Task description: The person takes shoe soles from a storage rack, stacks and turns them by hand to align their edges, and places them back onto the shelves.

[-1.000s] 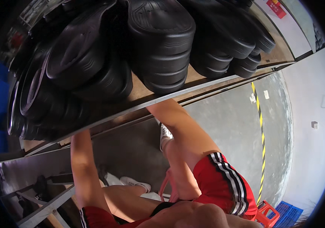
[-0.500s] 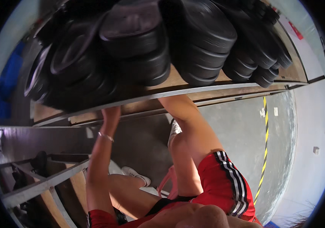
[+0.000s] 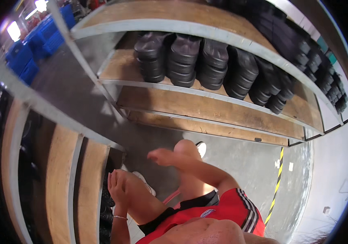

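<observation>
My left hand (image 3: pixel 117 185) lies on my bent left knee with its fingers stretched out and nothing in it. A pale bracelet (image 3: pixel 120 217) circles that wrist. In front of my right knee hangs my right hand (image 3: pixel 161 157), its fingers loosely extended and slightly blurred; I see nothing in it. Farther off, stacks of black foot-shaped soles (image 3: pixel 182 61) stand in a row on the middle shelf (image 3: pixel 119 67) of a rack. Both hands are apart from these stacks. Whether the pieces are bare soles or whole slippers, I cannot tell.
The rack's top shelf (image 3: pixel 149 14) bears more dark stacks (image 3: pixel 304 53) at the right. Close on my left stands a second rack (image 3: pixel 62 171) with wooden boards. Blue crates (image 3: pixel 43 40) are at the far left. A yellow-black floor stripe (image 3: pixel 277 179) runs along the right.
Both hands have come back from the shelf edge, the left to my knee, the right in front of me. The view has drawn back from the stacks, which look smaller and farther off.
</observation>
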Tool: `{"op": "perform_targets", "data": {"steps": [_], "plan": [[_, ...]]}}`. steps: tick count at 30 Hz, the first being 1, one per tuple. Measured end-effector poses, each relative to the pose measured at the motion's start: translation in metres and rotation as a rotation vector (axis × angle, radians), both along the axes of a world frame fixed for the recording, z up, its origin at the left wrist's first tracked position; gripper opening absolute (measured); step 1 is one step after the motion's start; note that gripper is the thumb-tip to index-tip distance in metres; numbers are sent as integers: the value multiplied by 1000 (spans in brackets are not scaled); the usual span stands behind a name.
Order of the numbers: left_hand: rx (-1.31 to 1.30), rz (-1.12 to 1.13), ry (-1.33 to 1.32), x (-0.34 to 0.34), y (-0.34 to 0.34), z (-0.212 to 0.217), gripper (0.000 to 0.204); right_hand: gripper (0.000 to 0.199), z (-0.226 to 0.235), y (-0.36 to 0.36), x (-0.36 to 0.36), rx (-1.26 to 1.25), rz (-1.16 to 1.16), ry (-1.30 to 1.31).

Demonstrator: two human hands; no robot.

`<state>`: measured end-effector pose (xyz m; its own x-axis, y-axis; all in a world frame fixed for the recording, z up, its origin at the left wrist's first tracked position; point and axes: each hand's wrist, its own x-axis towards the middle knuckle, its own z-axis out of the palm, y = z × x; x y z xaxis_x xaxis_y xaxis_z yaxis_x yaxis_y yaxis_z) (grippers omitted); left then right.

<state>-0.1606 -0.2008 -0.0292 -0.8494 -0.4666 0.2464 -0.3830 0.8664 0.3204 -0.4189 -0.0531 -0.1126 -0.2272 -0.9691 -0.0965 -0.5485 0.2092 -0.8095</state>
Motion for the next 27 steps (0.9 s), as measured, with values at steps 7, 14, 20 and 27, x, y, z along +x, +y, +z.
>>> {"op": "perform_targets", "data": {"steps": [7,14,20,27], "plan": [[-49,245,57,52,28,14,56,34,-78,-29,69,457,-53,-85],[203,480,331,170,75,-2,83,33,-93,-54,196,588,635,358],[1158,790,487,259,178,-71,75,30,-214,-33,253,474,445,-669],[1564,1253,1124,311,343,-186,79,33,-96,-54,301,334,1049,113]]}}
